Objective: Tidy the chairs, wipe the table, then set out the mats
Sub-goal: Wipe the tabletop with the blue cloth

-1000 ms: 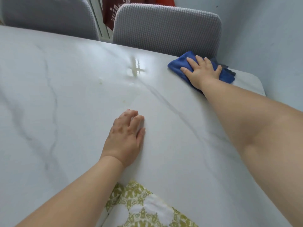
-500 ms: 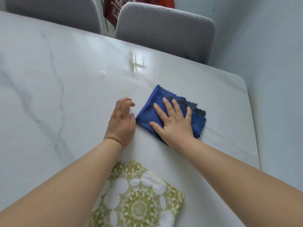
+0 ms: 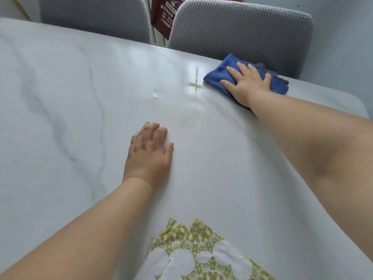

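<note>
The tabletop (image 3: 60, 118), white with grey veins, is in the wiping step as we judge it. Our right hand (image 3: 248, 83) lies flat and spread on the blue cloth (image 3: 216, 77), fingers straight and gripping nothing, which puts pressure across the whole cloth instead of bunching it. The cloth sits at the far edge, just before the grey chair (image 3: 240, 27) tucked in beyond it. Nearer us than the cloth and to its left, our left hand (image 3: 149, 156) rests palm down on the bare surface, holding nothing, probably bracing our long reach. Between that hand and the cloth there is a faint yellowish mark (image 3: 187, 122), perhaps a stain, though glare makes it hard to tell. The folded patterned mat (image 3: 201, 253) waits well short of the cloth, at the near edge, not yet set out.
</note>
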`<state>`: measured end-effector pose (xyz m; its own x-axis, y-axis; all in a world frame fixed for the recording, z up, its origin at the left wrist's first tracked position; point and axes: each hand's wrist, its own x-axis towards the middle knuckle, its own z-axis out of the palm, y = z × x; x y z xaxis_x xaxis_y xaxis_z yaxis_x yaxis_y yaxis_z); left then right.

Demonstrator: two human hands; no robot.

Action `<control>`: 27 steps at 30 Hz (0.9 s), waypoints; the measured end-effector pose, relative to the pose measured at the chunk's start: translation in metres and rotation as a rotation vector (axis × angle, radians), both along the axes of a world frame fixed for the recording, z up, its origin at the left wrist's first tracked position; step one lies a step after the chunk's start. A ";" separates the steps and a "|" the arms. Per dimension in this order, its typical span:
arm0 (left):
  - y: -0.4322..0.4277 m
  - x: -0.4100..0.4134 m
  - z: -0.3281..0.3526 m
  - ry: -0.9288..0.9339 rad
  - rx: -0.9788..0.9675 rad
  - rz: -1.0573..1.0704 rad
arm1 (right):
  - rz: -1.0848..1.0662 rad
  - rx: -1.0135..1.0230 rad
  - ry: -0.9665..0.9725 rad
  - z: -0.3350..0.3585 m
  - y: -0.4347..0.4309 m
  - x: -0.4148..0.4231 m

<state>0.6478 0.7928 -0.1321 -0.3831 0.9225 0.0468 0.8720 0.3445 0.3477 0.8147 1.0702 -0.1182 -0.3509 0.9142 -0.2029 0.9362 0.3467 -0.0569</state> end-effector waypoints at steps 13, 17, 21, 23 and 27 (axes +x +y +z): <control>-0.003 0.003 0.010 -0.159 0.025 0.072 | 0.042 -0.001 -0.002 0.001 -0.105 0.001; -0.004 0.006 0.016 -0.180 0.078 0.105 | 0.241 -0.022 -0.021 0.001 -0.194 0.004; -0.006 0.004 0.013 -0.143 0.075 0.149 | 0.310 -0.014 -0.030 0.002 -0.216 0.002; -0.006 0.002 0.009 -0.118 0.074 0.175 | 0.325 -0.004 -0.016 0.001 -0.199 -0.003; -0.007 0.003 0.005 -0.093 0.088 0.184 | 0.257 0.012 0.017 -0.001 -0.125 -0.034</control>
<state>0.6504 0.7857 -0.1275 -0.5514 0.8303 0.0805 0.7599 0.4601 0.4592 0.7803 0.9451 -0.1197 -0.5755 0.7965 -0.1853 0.8160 0.5742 -0.0662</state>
